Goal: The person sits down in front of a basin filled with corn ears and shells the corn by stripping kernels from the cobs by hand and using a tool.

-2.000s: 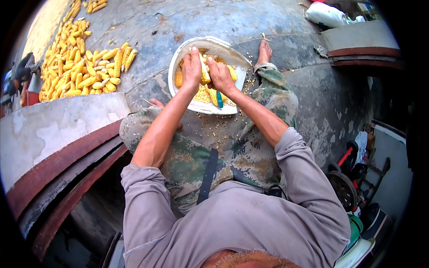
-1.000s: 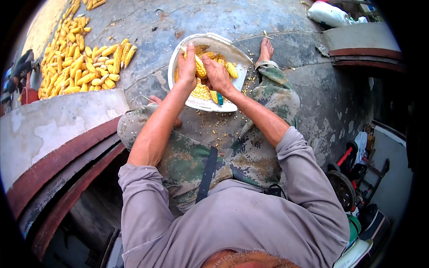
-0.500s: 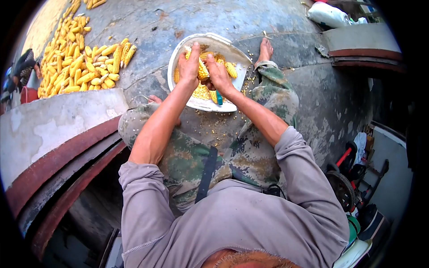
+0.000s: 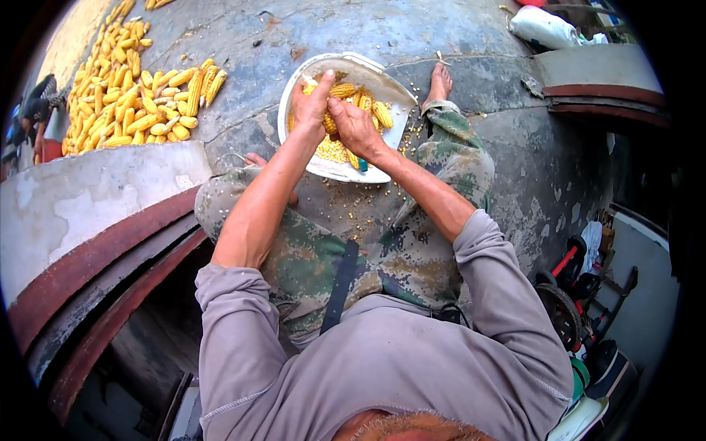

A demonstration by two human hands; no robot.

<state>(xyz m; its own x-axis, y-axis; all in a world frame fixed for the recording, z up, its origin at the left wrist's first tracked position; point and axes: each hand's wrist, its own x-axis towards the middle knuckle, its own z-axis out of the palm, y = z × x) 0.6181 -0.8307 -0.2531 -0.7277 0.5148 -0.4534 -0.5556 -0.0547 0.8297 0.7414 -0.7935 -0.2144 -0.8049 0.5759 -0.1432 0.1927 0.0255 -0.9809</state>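
My left hand (image 4: 312,109) and my right hand (image 4: 356,129) meet over a white basin (image 4: 396,87). Both are closed round one yellow corn cob (image 4: 330,123), which is mostly hidden between them. Several more cobs (image 4: 382,114) lie in the basin, to the right of and beyond my right hand. Loose kernels (image 4: 331,151) cover the basin's near part. A small green-blue object (image 4: 362,165) shows at the near edge, by my right wrist.
A big heap of corn cobs (image 4: 118,103) lies on the floor at the left. Another person (image 4: 37,110) is at the far left near a red container (image 4: 51,150). A white sack (image 4: 544,28) is at the upper right, a wheeled item (image 4: 560,312) lower right.
My hands have closed together and now cover more of the cob, which showed between them before. The person at the far left has shifted position.
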